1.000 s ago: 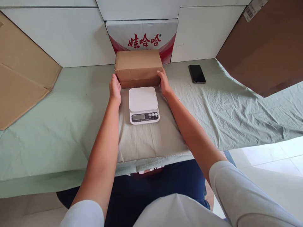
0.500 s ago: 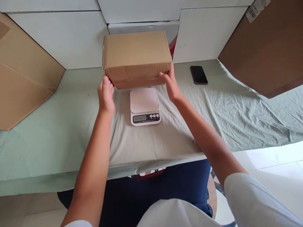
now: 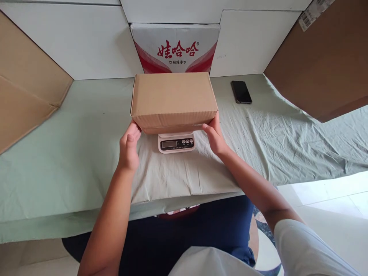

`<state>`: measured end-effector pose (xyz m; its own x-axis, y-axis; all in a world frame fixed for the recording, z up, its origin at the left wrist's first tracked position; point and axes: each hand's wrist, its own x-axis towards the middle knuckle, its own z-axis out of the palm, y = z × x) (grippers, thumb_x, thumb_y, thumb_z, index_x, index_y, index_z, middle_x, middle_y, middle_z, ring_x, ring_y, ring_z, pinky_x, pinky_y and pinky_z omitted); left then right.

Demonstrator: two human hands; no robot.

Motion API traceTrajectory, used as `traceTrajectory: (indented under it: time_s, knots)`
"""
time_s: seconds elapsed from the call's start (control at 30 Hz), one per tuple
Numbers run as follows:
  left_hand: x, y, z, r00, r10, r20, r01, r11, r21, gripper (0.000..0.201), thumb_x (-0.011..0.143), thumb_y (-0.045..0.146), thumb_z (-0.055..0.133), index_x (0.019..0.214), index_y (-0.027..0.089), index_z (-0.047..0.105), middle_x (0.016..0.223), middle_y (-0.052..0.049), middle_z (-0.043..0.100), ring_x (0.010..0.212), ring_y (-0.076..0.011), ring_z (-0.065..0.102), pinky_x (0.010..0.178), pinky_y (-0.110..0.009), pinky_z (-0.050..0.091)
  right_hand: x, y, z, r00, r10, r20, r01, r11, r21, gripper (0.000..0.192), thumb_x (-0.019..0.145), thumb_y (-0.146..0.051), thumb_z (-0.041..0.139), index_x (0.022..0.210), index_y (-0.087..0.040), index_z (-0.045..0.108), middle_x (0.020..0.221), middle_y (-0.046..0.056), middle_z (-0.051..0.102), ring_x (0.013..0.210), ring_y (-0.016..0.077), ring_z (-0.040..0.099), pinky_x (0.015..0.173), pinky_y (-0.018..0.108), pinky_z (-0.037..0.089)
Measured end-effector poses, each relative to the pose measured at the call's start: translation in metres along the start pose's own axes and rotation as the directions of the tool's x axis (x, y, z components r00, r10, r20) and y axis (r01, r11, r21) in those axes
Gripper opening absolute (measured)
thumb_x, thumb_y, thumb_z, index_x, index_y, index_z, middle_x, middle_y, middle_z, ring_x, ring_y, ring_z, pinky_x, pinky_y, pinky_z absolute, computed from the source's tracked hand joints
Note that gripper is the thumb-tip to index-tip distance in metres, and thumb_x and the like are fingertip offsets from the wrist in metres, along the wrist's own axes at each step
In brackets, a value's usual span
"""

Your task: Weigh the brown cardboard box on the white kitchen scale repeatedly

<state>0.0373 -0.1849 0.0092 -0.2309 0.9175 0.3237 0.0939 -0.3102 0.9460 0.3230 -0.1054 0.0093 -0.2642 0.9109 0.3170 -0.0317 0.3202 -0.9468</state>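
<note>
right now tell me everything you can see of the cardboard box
The cardboard box is plain brown corrugated card, rectangular, closed, unmarked, level with its long side across the view. It hides the platform of the white kitchen scale; whether it rests there is unclear. The left hand and right hand grip its lower ends.

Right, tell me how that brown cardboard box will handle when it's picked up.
The cardboard box probably stays stiff: its faces look flat and its edges straight. It seems light for its size, since the left hand and right hand hold it by fingertips. Wider than the scale, it could tip there.
</note>
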Motion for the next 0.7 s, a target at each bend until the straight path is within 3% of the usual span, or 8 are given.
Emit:
traceTrajectory:
  time_s: [0.37, 0.7]
  knots:
    - [-0.0057, -0.0033, -0.0033, 0.999, -0.026, 0.022, 0.026, 1.000, -0.005, 0.096, 0.090, 0.096, 0.058, 0.161, 0.033, 0.071, 0.169, -0.010, 0.065, 0.171, -0.0414, 0.045, 0.140, -0.054, 0.040, -0.0014, 0.0041, 0.0016, 1.000, -0.009, -0.011, 0.009, 1.000, 0.022, 0.105, 0.085, -0.081, 0.065, 0.174, -0.042, 0.027, 0.186, 0.001, 0.039, 0.175, 0.0358, 0.033, 0.153, 0.057, 0.023]
    - [-0.0028, -0.0039, -0.0041, 1.000, -0.019, 0.023, 0.018, 1.000, 0.014, 0.097, 0.088, 0.098, 0.058, 0.159, 0.033, 0.073, 0.165, -0.012, 0.069, 0.169, -0.0416, 0.048, 0.140, -0.053, 0.039, 0.0004, 0.0089, 0.0009, 1.000, -0.019, 0.010, 0.019, 1.000, -0.009, 0.110, 0.087, -0.083, 0.063, 0.177, -0.040, 0.017, 0.194, 0.000, 0.020, 0.182, 0.0321, 0.020, 0.154, 0.054, 0.019]
